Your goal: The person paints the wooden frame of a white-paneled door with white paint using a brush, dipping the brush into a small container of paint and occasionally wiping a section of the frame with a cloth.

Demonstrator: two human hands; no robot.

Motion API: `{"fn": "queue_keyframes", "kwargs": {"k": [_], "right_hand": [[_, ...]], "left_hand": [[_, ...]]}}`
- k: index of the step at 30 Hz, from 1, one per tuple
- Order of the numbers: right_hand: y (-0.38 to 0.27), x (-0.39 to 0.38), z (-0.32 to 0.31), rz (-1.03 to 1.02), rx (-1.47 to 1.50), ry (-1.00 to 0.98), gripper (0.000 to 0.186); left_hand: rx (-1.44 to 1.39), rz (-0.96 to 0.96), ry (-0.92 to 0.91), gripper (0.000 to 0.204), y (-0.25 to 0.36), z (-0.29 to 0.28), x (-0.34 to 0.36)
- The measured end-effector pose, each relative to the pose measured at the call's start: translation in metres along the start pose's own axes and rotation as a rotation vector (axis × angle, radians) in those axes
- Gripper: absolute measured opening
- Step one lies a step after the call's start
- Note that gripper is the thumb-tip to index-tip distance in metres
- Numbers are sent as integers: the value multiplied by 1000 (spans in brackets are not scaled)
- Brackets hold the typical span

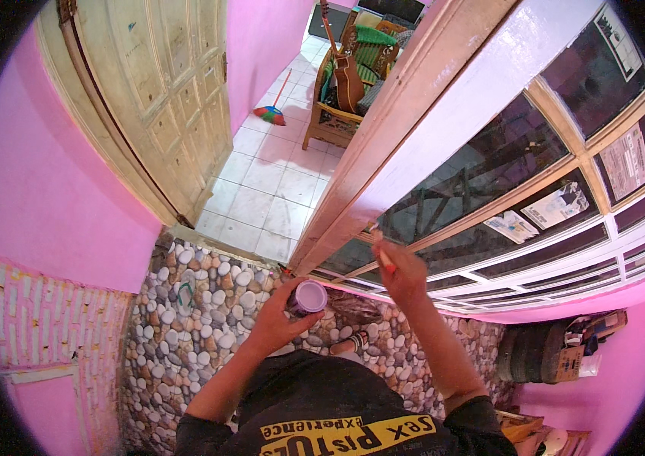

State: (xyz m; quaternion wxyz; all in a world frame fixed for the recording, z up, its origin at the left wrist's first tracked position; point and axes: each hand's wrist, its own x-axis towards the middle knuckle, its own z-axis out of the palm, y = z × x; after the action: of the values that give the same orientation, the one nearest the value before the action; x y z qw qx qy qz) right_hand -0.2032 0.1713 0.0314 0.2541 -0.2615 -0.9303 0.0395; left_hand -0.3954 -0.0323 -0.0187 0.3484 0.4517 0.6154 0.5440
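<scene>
My left hand (275,323) is wrapped round a small can of pale lilac paint (311,295), held upright with its open top facing up. In my right hand (406,275) is a paintbrush (376,235). Its tip is at the lower part of the window frame, beside the door post; whether the bristles touch the wood I cannot tell. Glossy pale lilac covers the upper face of the wide door post (444,114), while its other side (322,235) is brownish. Some window bars (565,235) are white-lilac and others bare tan.
A worn wooden door (159,91) stands open at the left. Beyond the sill, on white tiles (265,182), are a broom (270,114) and a carved chair (330,125) with a guitar (349,83). Stacked tyres (527,353) stand at the right on the pebble-patterned floor (185,334).
</scene>
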Motion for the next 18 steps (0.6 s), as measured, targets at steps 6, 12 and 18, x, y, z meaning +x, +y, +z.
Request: {"fn": "queue_keyframes", "kwargs": {"k": [6, 12, 18], "right_hand": [[-18, 29, -43, -90, 10, 206, 32], [8, 10, -19, -179, -6, 78, 34], [-5, 27, -53, -64, 47, 163, 22]], "left_hand": [[-33, -22, 15, 70, -1, -1, -1], [13, -6, -13, 71, 3, 3, -1], [1, -10, 1, 71, -3, 2, -1]]}}
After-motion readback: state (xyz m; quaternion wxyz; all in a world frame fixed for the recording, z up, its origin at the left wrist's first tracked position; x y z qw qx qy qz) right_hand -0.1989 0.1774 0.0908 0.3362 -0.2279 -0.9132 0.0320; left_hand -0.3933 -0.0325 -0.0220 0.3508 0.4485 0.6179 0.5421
